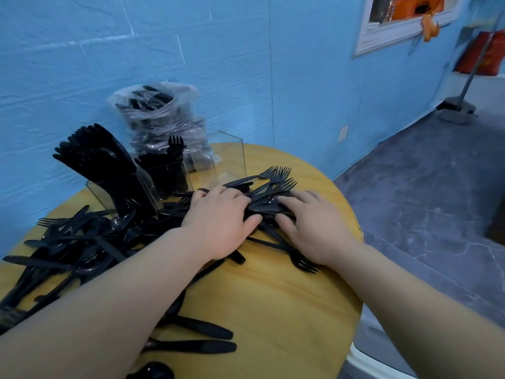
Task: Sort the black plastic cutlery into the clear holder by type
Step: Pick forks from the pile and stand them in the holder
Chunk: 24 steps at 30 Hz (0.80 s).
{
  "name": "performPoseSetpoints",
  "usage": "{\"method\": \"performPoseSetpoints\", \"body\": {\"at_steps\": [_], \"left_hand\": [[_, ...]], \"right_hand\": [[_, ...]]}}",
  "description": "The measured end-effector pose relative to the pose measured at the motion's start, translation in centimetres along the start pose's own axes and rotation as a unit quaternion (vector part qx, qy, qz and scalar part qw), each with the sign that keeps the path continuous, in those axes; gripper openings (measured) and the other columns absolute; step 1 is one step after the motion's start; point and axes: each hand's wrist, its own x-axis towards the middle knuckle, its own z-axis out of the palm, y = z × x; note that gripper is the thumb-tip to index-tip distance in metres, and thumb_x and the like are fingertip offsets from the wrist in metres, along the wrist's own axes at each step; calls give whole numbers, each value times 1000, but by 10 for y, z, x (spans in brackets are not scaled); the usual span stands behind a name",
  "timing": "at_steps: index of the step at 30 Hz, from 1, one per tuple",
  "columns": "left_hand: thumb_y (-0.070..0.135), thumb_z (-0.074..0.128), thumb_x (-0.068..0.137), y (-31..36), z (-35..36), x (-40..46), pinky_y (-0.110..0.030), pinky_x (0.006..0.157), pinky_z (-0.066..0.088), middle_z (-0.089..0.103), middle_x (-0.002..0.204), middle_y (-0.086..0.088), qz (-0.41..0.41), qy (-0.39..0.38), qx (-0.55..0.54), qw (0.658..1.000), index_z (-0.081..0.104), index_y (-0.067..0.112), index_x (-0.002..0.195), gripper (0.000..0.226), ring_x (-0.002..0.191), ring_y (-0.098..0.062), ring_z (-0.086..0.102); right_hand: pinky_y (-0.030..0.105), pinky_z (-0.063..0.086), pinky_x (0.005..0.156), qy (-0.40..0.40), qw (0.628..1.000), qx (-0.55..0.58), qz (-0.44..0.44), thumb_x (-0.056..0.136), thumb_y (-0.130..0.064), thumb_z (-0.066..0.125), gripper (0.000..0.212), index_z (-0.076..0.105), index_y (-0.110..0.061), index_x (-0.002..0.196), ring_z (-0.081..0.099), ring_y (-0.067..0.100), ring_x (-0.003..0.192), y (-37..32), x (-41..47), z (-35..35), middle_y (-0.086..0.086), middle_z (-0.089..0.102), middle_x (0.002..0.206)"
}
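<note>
Black plastic forks (273, 184), loose heap right of the clear compartmented holder (175, 170); left hand (218, 220) and right hand (314, 225) press flat, fingers spread; likely light, stiff, slippery; gather by handles.

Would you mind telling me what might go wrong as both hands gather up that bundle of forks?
The left hand and right hand press on crossed forks; tines may snag and drag extras along. The forks lie near the round table edge, so some could slide off. The clear holder is already crowded, so a knock may tip it.
</note>
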Motion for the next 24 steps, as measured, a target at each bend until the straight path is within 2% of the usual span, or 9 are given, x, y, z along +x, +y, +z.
{"method": "performPoseSetpoints", "body": {"at_steps": [4, 7, 10, 12, 13, 15, 17, 21, 24], "left_hand": [[59, 26, 94, -7, -1, -21, -41, 108, 24, 38, 145, 15, 5, 7, -18, 1000, 44, 34, 138, 53, 135, -11, 28], [61, 25, 90, -13, -5, -31, -39, 109, 23, 39, 143, 19, 7, 32, -49, 998, 51, 37, 131, 54, 135, -8, 27], [54, 30, 91, -18, -10, -25, -38, 106, 28, 46, 137, 15, -1, 84, -103, 991, 59, 32, 121, 47, 130, -9, 34], [42, 30, 95, -20, -13, -14, -38, 102, 33, 52, 131, 11, -9, 115, -124, 986, 61, 26, 118, 42, 125, -12, 40], [37, 28, 96, -20, -14, -8, -38, 100, 35, 54, 130, 8, -14, 121, -128, 984, 62, 23, 117, 42, 122, -14, 43], [31, 25, 98, -19, -15, 2, -39, 101, 36, 54, 132, 5, -16, 113, -128, 985, 61, 22, 121, 43, 124, -17, 43], [26, 25, 98, -20, -15, 8, -41, 109, 32, 47, 141, 6, -4, 85, -125, 989, 53, 25, 132, 44, 131, -15, 37], [19, 36, 93, -27, -9, 8, -44, 112, 25, 37, 147, 17, 31, 47, -112, 992, 43, 35, 138, 48, 136, -10, 28], [16, 38, 94, -34, -3, 3, -42, 111, 24, 40, 143, 20, 20, 55, -111, 992, 48, 35, 134, 46, 135, -8, 26]], "right_hand": [[29, 20, 113, -9, 997, 78, -24, 98, -45, 37, 50, 38, -26, 143, 25, 16, 139, -14, -20, -5, -2, 33, 151], [17, 26, 99, -1, 988, 149, -28, 98, -39, 41, 42, 47, -23, 137, 36, 10, 130, -18, -28, -15, -5, 43, 143], [17, 33, 75, 47, 980, 190, 22, 98, -27, 43, 32, 56, -23, 127, 54, 8, 97, -12, -12, -27, -3, 57, 124], [22, 37, 66, 60, 979, 188, 54, 97, -19, 43, 33, 56, -23, 126, 51, 4, 69, -3, 11, -31, 0, 62, 113], [22, 39, 71, 56, 982, 174, 49, 95, -14, 43, 35, 56, -23, 127, 52, 3, 72, 1, 24, -32, 1, 61, 118], [25, 36, 95, 24, 989, 144, 14, 91, -6, 42, 44, 53, -22, 131, 52, 11, 112, 9, 51, -29, -1, 51, 138], [26, 22, 110, -25, 993, 106, -40, 88, -1, 42, 53, 47, -21, 137, 33, 17, 137, 11, 76, -25, -2, 39, 149], [30, 9, 116, -151, 984, 78, -53, 90, -7, 43, 60, 32, -27, 146, 11, 19, 145, 10, 106, -17, -4, 26, 155], [35, 19, 115, -205, 975, 72, -36, 91, -15, 46, 57, 34, -32, 145, 20, 21, 141, 10, 107, -16, 1, 36, 147]]}}
